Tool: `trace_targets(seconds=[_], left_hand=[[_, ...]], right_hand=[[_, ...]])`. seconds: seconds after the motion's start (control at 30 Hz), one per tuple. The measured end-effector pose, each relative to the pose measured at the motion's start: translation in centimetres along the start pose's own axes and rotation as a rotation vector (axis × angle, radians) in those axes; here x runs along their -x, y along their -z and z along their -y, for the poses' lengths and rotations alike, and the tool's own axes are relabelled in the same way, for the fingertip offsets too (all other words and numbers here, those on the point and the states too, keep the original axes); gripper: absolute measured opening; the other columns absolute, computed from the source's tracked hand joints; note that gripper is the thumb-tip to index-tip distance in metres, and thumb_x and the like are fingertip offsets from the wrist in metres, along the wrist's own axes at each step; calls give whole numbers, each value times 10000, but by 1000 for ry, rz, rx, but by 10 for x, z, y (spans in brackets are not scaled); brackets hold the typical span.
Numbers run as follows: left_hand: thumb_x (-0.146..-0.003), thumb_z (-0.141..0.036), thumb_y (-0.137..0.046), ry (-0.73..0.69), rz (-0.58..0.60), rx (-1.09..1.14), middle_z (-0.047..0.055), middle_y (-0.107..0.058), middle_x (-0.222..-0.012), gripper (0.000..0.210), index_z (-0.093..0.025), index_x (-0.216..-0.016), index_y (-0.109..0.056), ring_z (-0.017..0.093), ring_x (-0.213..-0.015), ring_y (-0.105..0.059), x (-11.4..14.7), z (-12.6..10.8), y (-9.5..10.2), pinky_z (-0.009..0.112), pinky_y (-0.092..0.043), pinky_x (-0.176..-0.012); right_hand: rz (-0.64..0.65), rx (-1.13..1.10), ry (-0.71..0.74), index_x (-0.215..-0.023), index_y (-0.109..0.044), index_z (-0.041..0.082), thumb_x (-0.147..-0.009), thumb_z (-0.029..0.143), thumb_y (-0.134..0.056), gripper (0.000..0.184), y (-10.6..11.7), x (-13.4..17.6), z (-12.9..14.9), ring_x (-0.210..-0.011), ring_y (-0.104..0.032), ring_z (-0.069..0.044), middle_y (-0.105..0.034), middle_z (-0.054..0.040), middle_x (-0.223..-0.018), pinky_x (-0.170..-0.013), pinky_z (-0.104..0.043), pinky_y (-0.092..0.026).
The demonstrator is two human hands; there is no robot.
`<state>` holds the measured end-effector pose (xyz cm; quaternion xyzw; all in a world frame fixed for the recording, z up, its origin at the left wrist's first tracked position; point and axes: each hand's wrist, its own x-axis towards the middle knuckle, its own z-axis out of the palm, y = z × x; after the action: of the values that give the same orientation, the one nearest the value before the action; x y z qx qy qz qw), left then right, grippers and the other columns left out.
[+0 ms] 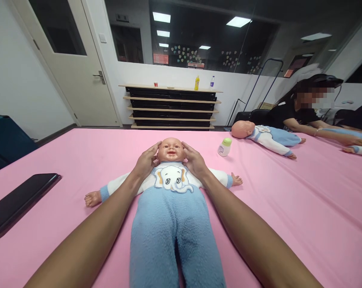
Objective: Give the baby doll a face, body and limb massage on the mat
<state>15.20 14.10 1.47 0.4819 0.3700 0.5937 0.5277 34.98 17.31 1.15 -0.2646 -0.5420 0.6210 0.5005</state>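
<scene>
A baby doll [173,208] lies on its back on the pink cloth, dressed in a white and blue outfit with an elephant on the chest. Its arms stretch out to both sides and its legs point toward me. My left hand [146,162] rests against one side of the doll's head, fingers extended along it. On the other side, my right hand [195,160] lies against the head in the same way, fingers stretched. The head sits between both palms. Beyond my right hand stands a small white bottle with a green cap [224,147].
A black phone-like slab [19,202] lies at the left on the pink-covered table [289,196]. A second doll [268,136] lies at the far right, near a person [301,108] leaning over another doll. Behind the table are stacked folded tables [171,100] with bottles on top.
</scene>
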Motion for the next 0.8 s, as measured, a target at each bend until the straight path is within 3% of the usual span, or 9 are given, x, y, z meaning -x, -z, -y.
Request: trace_targets(seconds=[0.07, 0.23, 0.4, 0.63, 0.8], left_hand=[[-812, -551, -589, -7, 0, -23, 93, -391, -1469, 666, -243, -1385, -445, 298, -1193, -524, 0, 0, -1, 420, -495, -940], [-603, -331, -841, -80, 28, -252, 97, -460, -1414, 992, -263, -1449, -328, 303, -1182, -533, 5, -2, -5, 402, -480, -968], [-650, -343, -808, -66, 39, -234, 92, -463, -1417, 931, -261, -1447, -334, 304, -1173, -544, 5, -2, -5, 422, -469, -982], [-820, -518, -602, -42, 24, -84, 97, -449, -1429, 678, -254, -1411, -401, 289, -1196, -531, 0, 2, -1, 420, -473, -969], [-611, -327, -838, -65, 23, -271, 106, -474, -1403, 991, -271, -1453, -319, 316, -1167, -545, 2, 2, 0, 417, -485, -951]], right_hand=[[-9, 14, 5, -1434, -351, 241, -813, 518, -611, 728, -1, 1, 0, -1285, -449, -275, -418, -49, -1446, -1019, -429, -445], [-62, 341, 165, -1455, -304, 244, -624, 440, -816, 995, -7, 7, -1, -1365, -334, -264, -326, -38, -1500, -1130, -401, -304], [-42, 337, 153, -1455, -307, 230, -652, 451, -793, 964, -6, 6, 0, -1361, -341, -258, -342, -44, -1492, -1136, -392, -291], [-50, 55, 30, -1411, -390, 259, -811, 570, -594, 706, -2, 0, -2, -1254, -482, -283, -431, -48, -1436, -1004, -458, -453], [-32, 320, 166, -1464, -281, 243, -609, 423, -831, 1033, -7, 8, 0, -1353, -353, -261, -331, -37, -1497, -1122, -383, -322]])
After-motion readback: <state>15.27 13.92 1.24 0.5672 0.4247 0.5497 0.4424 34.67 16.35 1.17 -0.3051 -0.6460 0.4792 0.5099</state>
